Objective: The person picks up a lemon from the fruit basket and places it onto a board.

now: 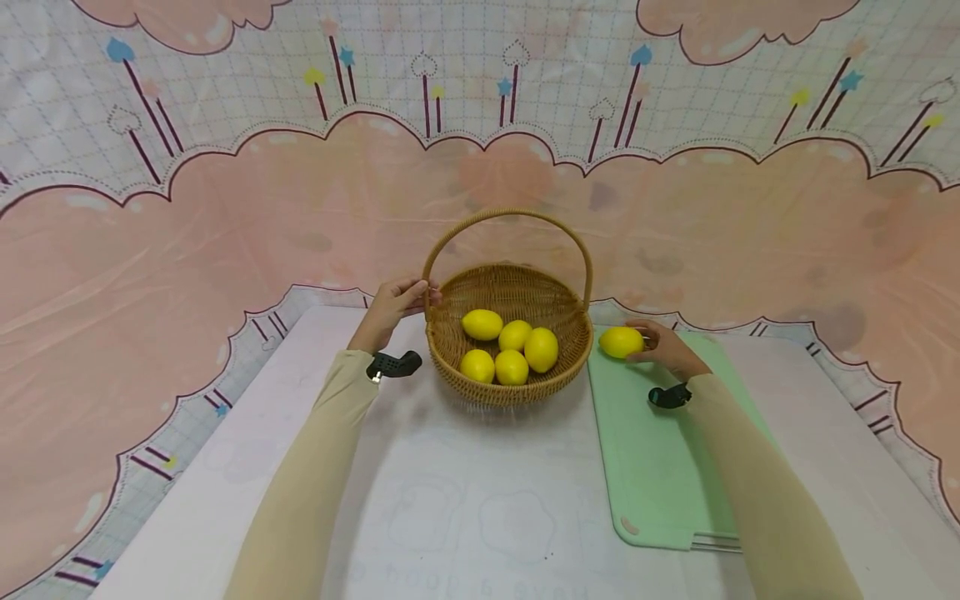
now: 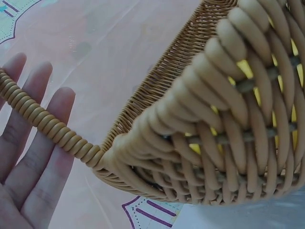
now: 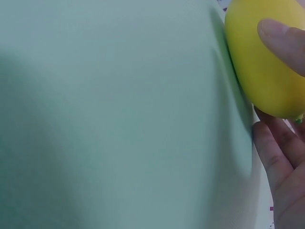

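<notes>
My left hand (image 1: 393,308) holds the wicker basket (image 1: 510,392) by the left foot of its arched handle (image 1: 508,212). In the left wrist view, long fingers (image 2: 62,109) lie behind the wrapped handle, with the thumb hidden there. Several yellow lemons (image 1: 541,349) lie inside the basket, showing through gaps in its weave. At the far end of the green cutting board (image 1: 660,467), my right hand (image 1: 663,346) grips another lemon (image 1: 621,342). The right wrist view has its thumb (image 3: 274,28) pressed on that lemon and the other fingers curving around its end.
A white table (image 1: 480,517) with faint printed drawings lies under everything. The board sits right of the basket, with a metallic strip (image 1: 716,543) at its near edge. A pink cloud-patterned cloth (image 1: 300,208) rises behind and at both sides.
</notes>
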`<state>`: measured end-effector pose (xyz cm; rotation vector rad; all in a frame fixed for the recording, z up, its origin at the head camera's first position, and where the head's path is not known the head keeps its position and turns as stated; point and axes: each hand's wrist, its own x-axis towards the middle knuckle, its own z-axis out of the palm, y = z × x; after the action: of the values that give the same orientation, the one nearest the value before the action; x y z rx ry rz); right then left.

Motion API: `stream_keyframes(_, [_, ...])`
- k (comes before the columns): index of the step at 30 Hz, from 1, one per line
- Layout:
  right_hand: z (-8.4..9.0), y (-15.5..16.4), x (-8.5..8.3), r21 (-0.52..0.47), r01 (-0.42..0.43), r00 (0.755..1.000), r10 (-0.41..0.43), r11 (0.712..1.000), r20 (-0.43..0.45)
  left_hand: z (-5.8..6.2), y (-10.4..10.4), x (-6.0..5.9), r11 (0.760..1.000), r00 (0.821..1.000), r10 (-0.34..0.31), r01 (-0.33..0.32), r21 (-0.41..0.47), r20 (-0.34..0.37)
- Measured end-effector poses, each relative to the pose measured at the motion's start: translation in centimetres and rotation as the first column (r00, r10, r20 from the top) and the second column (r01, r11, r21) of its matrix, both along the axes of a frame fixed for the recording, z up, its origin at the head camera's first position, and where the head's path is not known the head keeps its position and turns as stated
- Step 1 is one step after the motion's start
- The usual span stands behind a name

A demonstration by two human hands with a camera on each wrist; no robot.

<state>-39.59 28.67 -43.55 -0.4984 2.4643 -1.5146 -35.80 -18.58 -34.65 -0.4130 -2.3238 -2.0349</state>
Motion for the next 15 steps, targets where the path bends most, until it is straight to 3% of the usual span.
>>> stream_keyframes(15, [0.6,1.4,0.7,0.008,-0.012,1.0,0.012,1.0,0.023,0.3,-0.1,0.5,1.0,1.0,-0.021,0.021,0.012,0.014])
